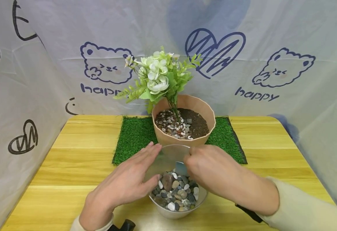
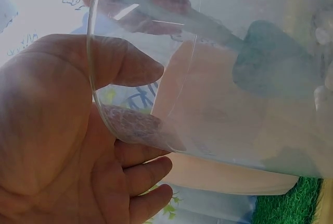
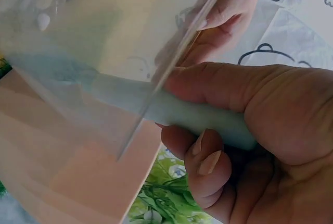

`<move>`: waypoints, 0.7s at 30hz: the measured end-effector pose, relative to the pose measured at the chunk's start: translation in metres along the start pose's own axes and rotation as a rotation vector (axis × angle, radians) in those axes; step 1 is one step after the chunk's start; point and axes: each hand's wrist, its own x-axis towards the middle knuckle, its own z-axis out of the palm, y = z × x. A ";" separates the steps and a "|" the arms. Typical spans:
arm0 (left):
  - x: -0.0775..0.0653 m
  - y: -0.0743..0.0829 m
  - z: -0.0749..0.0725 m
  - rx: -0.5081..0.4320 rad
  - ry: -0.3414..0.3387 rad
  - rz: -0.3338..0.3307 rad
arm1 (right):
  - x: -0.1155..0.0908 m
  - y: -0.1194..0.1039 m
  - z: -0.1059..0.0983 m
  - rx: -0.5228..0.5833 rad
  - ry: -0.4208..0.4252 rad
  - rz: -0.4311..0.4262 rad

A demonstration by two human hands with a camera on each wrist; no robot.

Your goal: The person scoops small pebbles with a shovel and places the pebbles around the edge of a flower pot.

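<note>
A clear plastic container (image 1: 168, 157) of mixed pebbles (image 1: 180, 194) stands near the front of the table. My left hand (image 1: 128, 176) holds its left rim, the thumb and fingers straddling the edge in the left wrist view. With my right hand (image 1: 214, 170) I grip the handle of a pale blue-green trowel (image 3: 192, 117). Its blade (image 2: 276, 60) points down inside the container, close above or against the stones; the exact contact is hidden. Just behind stands a peach flowerpot (image 1: 183, 136) with white flowers (image 1: 157, 72), dark soil (image 1: 195, 120) and small pebbles (image 1: 171, 123).
The flowerpot stands on a green turf mat (image 1: 136, 134) at the back of the wooden table (image 1: 70, 166). Behind and at the sides hangs a white cloth (image 1: 157, 25) with bear and heart drawings.
</note>
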 end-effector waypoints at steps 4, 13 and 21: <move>-0.001 0.000 0.000 0.003 -0.003 -0.007 | 0.003 0.001 0.002 0.017 -0.044 0.011; 0.000 0.001 0.000 -0.001 -0.003 -0.016 | 0.013 0.006 0.000 0.128 -0.102 0.029; 0.000 0.002 0.000 0.005 -0.004 -0.029 | 0.010 0.001 0.003 0.158 -0.155 0.125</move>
